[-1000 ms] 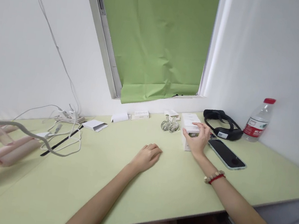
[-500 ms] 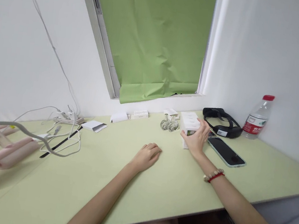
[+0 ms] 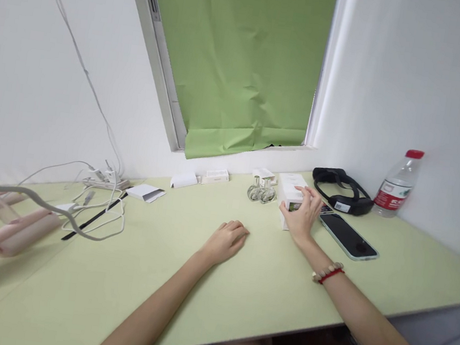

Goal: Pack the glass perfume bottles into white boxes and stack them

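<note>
My right hand (image 3: 303, 212) is around the near side of a white box (image 3: 291, 184), thumb at its left edge and fingers bent over its top and right. The box stands upright, and its near face is partly hidden by the hand. Resting on the table to the left, my left hand (image 3: 225, 241) has its fingers loosely curled, with nothing visible in them. Just left of the box are two round clear glass bottles (image 3: 261, 193) with silvery caps. A phone (image 3: 349, 236) lies face up to the right of my right hand.
A black headset (image 3: 351, 204) and a clear plastic bottle with a red cap (image 3: 397, 187) stand at the right. Small white boxes (image 3: 215, 177) and an opened carton (image 3: 146, 193) lie along the back. White cables (image 3: 119, 208) and pink items (image 3: 18, 234) occupy the left.
The fingers of my right hand have shifted slightly on the box top, which now shows more plainly. My left hand stays in place; the view has tilted a little.
</note>
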A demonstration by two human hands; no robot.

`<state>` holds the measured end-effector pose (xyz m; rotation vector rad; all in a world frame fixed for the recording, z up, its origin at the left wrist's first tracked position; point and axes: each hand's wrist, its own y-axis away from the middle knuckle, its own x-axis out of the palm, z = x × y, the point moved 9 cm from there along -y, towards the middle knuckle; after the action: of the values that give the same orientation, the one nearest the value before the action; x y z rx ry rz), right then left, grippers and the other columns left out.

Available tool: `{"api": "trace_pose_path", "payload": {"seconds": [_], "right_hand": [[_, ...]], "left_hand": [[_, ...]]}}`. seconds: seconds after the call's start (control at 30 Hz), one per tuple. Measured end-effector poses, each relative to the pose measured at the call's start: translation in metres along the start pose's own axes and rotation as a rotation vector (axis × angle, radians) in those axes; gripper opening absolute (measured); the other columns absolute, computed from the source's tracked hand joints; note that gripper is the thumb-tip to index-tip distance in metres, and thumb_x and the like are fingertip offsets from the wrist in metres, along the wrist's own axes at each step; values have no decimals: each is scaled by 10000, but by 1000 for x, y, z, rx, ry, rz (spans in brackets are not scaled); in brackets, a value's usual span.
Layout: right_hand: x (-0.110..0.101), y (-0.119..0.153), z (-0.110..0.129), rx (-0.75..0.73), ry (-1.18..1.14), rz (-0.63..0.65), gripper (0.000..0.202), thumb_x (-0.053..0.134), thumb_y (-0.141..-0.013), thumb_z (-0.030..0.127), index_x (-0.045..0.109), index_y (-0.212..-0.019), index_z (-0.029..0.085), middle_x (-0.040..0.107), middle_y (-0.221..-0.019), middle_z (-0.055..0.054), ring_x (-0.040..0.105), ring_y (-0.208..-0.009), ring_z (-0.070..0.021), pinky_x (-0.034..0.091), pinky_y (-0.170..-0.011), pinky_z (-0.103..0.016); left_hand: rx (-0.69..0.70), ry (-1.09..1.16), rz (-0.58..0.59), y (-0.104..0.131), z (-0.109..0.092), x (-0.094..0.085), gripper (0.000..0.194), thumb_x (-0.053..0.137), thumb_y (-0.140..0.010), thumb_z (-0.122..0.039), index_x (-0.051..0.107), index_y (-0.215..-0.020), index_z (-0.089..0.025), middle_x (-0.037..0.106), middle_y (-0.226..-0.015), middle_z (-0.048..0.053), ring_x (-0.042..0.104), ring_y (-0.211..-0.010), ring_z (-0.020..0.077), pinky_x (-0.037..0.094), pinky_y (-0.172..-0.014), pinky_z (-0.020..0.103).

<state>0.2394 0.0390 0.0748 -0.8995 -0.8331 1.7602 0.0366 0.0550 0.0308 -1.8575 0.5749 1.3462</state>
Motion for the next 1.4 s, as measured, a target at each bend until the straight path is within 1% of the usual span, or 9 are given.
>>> {"api": "trace_pose_path", "payload": {"seconds": [0.23,0.37,0.47,0.57,0.67,0.8,0.93,1.17,1.4], "right_hand": [[-7,-2,12,-127,34,-38,383,597,-673,271,524,-1045,210,495,-1120,-93,423,-1065,-268,263,-934,-451],[-16,1,28,-231,-4,-72,252,576,-706,258,540,-952,214,569,-1003,-58,481,-985,-234,256,-935,-428],[-15,8,44,-281,-72,-42,162,543,-730,211,540,-892,217,595,-888,-28,506,-904,-203,291,-891,-383],[-8,12,53,-294,-38,6,158,546,-725,211,555,-882,223,583,-906,-32,498,-914,-213,293,-888,-392],[-7,7,42,-204,18,-11,361,600,-683,279,534,-1032,214,522,-1064,-84,463,-1009,-258,301,-906,-431],[-16,-5,18,-101,-32,-90,700,658,-628,383,383,-1235,168,439,-1169,-148,408,-1097,-300,322,-912,-469],[-13,-8,0,-1,-100,-93,753,686,-598,407,369,-1241,179,428,-1180,-150,394,-1114,-313,333,-905,-480],[4,9,-29,326,-215,-108,954,736,-499,421,267,-1279,137,432,-1141,-155,405,-1074,-307,342,-893,-445],[11,20,-37,508,-218,-53,903,724,-449,338,311,-1229,151,421,-1152,-158,394,-1075,-328,316,-901,-460]], "left_hand": [[11,0,-8,1,-1,-1,264,346,-886,-233,562,-1037,-216,576,-1001,59,542,-932,172,420,-831,336],[9,-17,-12,2,-1,-1,258,348,-885,-233,563,-1028,-216,576,-989,57,544,-922,170,420,-812,326],[3,-30,-20,3,-1,-1,249,352,-885,-232,562,-1019,-219,578,-985,54,544,-924,171,416,-804,322],[-9,-50,-18,4,0,-2,243,356,-882,-230,562,-1010,-217,580,-983,54,544,-924,173,415,-799,322],[-18,-54,-17,4,1,-2,250,349,-882,-227,562,-1013,-209,579,-981,55,546,-916,172,420,-799,326],[-12,-44,-22,5,2,-3,256,340,-885,-222,562,-1012,-208,580,-979,54,549,-912,170,424,-808,330],[-7,-37,-29,5,3,-3,257,345,-881,-214,563,-1018,-210,584,-982,53,548,-920,175,425,-816,337],[-32,-39,-12,5,3,-4,257,354,-875,-208,568,-1018,-207,588,-985,58,549,-922,183,429,-812,345],[-47,-15,-1,4,5,-4,266,347,-879,-218,565,-1031,-214,581,-1000,57,542,-936,180,421,-827,342]]}}
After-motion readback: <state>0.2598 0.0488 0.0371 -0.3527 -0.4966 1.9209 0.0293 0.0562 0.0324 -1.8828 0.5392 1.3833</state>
